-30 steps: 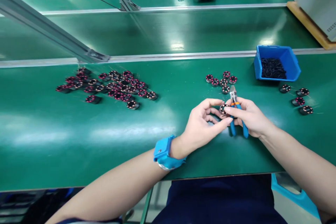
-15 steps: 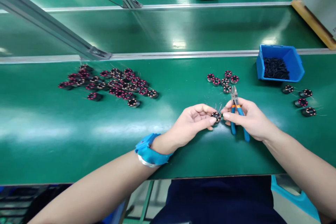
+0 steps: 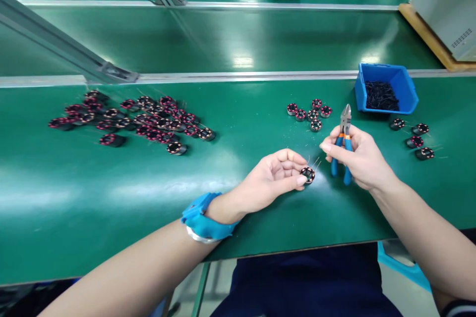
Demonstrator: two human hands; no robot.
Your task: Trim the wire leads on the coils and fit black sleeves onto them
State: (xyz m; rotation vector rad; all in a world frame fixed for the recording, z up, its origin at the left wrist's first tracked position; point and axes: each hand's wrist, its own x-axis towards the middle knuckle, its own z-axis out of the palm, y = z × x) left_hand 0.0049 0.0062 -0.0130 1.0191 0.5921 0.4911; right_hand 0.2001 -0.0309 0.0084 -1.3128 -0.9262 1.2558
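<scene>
While the left hand (image 3: 273,178) is pinching a wound stator (image 3: 311,174) between its thumb and fingers just above the green worktop (image 3: 238,237), the right hand (image 3: 362,161) is gripping the diagonal cutters (image 3: 345,128). The left fingers are curling, with the thumb pressing the near side of the stator, and thin wire ends (image 3: 316,163) are rising from it. The right thumb and forefinger are bringing their tips together, well apart from the stator, while the other fingers are wrapping the blue handles and the cutter head is pointing away from the wearer.

The left fingertips behind the stator are partly hiding, and the right palm is covering part of the handles. Whether the cutting edges are meeting is hard to make out. The right forearm is running out of view at the frame's edge.

Half a second ago the right fingertips were beside the stator's wires; now they are standing away from it, to the right. The cutter handles are also sitting closer together, and the stator is remaining in the left hand.
</scene>
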